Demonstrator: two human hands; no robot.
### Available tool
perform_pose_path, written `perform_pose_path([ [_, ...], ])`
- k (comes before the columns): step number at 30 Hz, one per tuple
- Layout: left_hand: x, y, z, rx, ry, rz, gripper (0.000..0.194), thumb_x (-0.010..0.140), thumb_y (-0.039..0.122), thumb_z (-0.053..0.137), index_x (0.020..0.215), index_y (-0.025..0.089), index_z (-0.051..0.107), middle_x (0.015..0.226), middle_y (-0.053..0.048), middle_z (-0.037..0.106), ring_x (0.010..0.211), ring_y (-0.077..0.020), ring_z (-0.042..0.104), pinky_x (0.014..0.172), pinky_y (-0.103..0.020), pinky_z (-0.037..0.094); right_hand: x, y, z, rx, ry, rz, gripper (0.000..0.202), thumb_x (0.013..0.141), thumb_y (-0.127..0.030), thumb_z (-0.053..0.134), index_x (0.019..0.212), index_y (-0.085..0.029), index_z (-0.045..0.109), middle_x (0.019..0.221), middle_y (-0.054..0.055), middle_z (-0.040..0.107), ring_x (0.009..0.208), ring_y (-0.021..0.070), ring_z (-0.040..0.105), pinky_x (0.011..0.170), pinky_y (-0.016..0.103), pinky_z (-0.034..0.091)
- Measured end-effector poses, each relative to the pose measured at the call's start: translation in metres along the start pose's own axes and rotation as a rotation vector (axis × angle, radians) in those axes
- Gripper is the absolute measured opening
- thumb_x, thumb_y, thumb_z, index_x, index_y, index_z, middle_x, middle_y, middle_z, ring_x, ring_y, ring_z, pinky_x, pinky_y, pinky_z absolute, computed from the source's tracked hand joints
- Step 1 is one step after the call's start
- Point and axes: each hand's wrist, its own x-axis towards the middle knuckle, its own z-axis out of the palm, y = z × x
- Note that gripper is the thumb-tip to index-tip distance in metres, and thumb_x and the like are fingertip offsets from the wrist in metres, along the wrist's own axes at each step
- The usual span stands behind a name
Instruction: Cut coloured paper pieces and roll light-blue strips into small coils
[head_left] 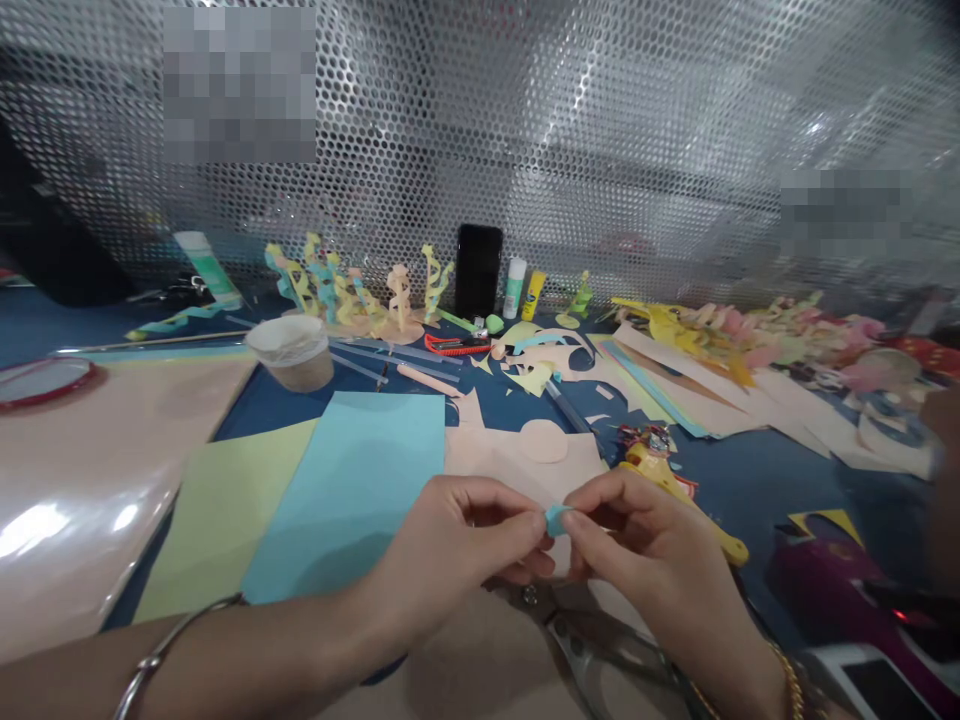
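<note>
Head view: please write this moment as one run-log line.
left hand: pinching small blue piece | right hand: pinching same piece | scissors: below hands

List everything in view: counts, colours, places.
paper bit: one, blue, front
sheets: several, pastel, throughout
cup: one, beige, left
disc: one, red-rimmed, left
phone: one, black, back
tubes: two green-white, one yellow, back
spirals: several, pastel, back
cutter: one, red, centre
crafts: many, pink-yellow, right
tool: one, yellow, right
device: one, purple, right
scissors: one, grey, front
table: one, blue, beneath
mesh: one, silver, behind
bracelets: two, silver/gold, wrists
hands: two, bare, front
</note>
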Motion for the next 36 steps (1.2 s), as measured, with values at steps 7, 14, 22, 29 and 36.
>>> perform_pose_path([
  [7,-0.0002,-0.0051,0.0,0.125,0.023,0.097,0.011,0.075,0.025,0.069,0.072,0.015,0.069,0.06,0.002,0.066,0.053,-0.0071,0.057,0.053,-0.017,0.047,-0.0011,-0.0002,0.0027,0.069,0.015,-0.01,0.015,0.072,-0.03,0.07,0.078,-0.019,0.06,0.062,-0.003,0.062,0.048,0.0097,0.059,0.046,0.02,0.052],
  [14,-0.0011,0.0007,0.0023,0.076,-0.003,0.066,0.014,0.078,0.028,0.065,0.075,0.014,0.068,0.064,0.001,0.065,0.058,-0.0094,0.061,0.057,-0.02,0.053,-0.0012,0.0004,-0.0027,0.024,-0.075,0.077,0.018,0.077,-0.036,0.067,0.077,-0.018,0.065,0.055,-0.003,0.062,0.049,0.0096,0.061,0.049,0.019,0.05],
  [22,0.0002,-0.0033,0.0001,0.05,-0.004,0.087,0.01,0.075,0.024,0.069,0.078,0.015,0.069,0.067,0.002,0.066,0.057,-0.0067,0.059,0.055,-0.017,0.051,-0.0004,-0.0013,-0.0019,-0.032,-0.064,0.035,0.016,0.077,-0.035,0.066,0.077,-0.019,0.066,0.056,-0.002,0.062,0.049,0.0101,0.061,0.048,0.019,0.05],
  [29,0.0002,-0.0052,0.0013,0.046,0.007,0.085,0.012,0.076,0.025,0.069,0.076,0.014,0.065,0.067,0.002,0.064,0.062,-0.0095,0.063,0.058,-0.02,0.053,0.0,-0.0018,0.0002,0.016,-0.094,0.055,0.017,0.076,-0.035,0.068,0.076,-0.018,0.065,0.06,-0.002,0.062,0.05,0.0085,0.06,0.048,0.017,0.05],
  [36,-0.0006,-0.006,0.0006,0.014,-0.037,0.108,0.013,0.078,0.027,0.07,0.082,0.015,0.066,0.07,0.001,0.067,0.065,-0.0093,0.065,0.062,-0.02,0.054,-0.0001,0.0015,-0.0001,0.063,-0.094,0.06,0.021,0.075,-0.037,0.07,0.074,-0.018,0.063,0.06,-0.002,0.06,0.051,0.009,0.058,0.048,0.02,0.049],
])
